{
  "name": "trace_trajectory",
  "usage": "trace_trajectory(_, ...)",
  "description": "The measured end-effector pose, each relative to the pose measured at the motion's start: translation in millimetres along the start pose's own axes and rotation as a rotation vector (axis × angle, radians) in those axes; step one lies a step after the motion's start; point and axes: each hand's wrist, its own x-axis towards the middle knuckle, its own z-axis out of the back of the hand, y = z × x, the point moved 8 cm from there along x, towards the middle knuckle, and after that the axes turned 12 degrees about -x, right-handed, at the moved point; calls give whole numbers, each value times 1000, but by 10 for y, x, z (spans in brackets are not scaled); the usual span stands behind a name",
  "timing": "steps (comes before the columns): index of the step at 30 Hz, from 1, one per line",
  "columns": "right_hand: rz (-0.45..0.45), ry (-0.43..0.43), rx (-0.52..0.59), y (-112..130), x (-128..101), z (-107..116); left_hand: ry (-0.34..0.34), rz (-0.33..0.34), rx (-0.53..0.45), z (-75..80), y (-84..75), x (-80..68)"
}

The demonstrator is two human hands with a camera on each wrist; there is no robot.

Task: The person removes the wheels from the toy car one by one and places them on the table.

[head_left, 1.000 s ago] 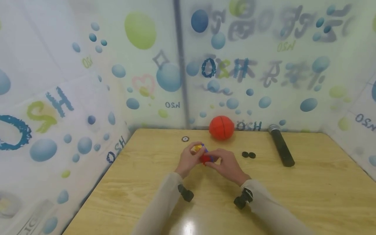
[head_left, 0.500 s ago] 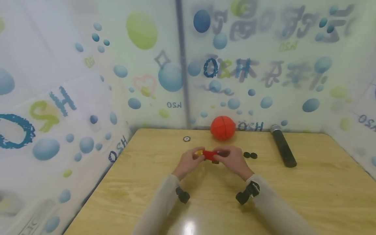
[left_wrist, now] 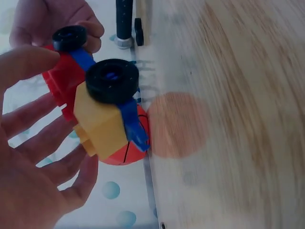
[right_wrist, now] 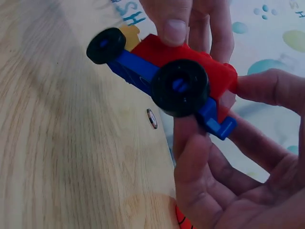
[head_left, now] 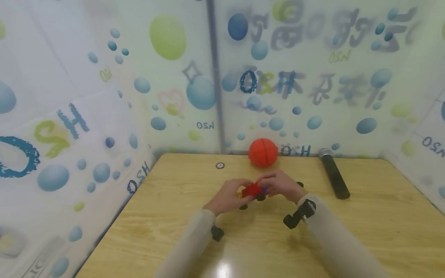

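Observation:
Between both hands is a toy block car (head_left: 252, 190), held up over the table. It has a blue base, black wheels, red blocks and a yellow block (left_wrist: 102, 121) at one end. My left hand (head_left: 227, 196) grips its red part, thumb on the near side and fingers behind, as the left wrist view shows. At the opposite end my right hand (head_left: 281, 186) pinches the car, index finger (right_wrist: 269, 88) against the red block (right_wrist: 209, 71) and thumb low by the blue base (right_wrist: 136, 71). Two wheels face the right wrist camera, tilted.
At the back of the wooden table (head_left: 167, 231) sits a red ball (head_left: 263, 153) by the patterned wall. A black microphone (head_left: 334, 173) lies to the right. A small round token (head_left: 220, 165) lies at back left. A black wheel (head_left: 299, 184) shows behind my right hand.
Both hands have turned the car from an end-on pose to a tilted one with wheels showing, shifting it slightly right. My right hand now covers part of the pair of black wheels on the table.

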Motion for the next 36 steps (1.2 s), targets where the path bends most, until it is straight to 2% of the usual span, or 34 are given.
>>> trace_trajectory(2,-5,43,23,-7,7,-4,9,-3,-29,-25,-15,20)
trace_trajectory(7,-33,94,56,-6,19,-5,13,39,-104,-64,-7,50)
trace_trajectory(13,-64,120,24,1,30,-12,14,57,-138,-95,38,30)
trace_trajectory(16,-30,117,14,18,18,-13,-25,54,-152,-74,48,7)
trace_trajectory(19,43,109,4,52,-19,-9,-80,28,-186,-41,34,2)
trace_trajectory(23,128,61,-15,92,-117,27,-119,-39,-237,-34,-15,28)
trace_trajectory(26,194,-7,-47,162,-155,51,-148,-57,-266,-6,-33,35)
trace_trajectory(31,318,-119,-72,292,-113,26,-188,-5,-325,88,17,5)
trace_trajectory(36,334,-176,-48,263,-64,-17,-190,41,-385,75,97,1)
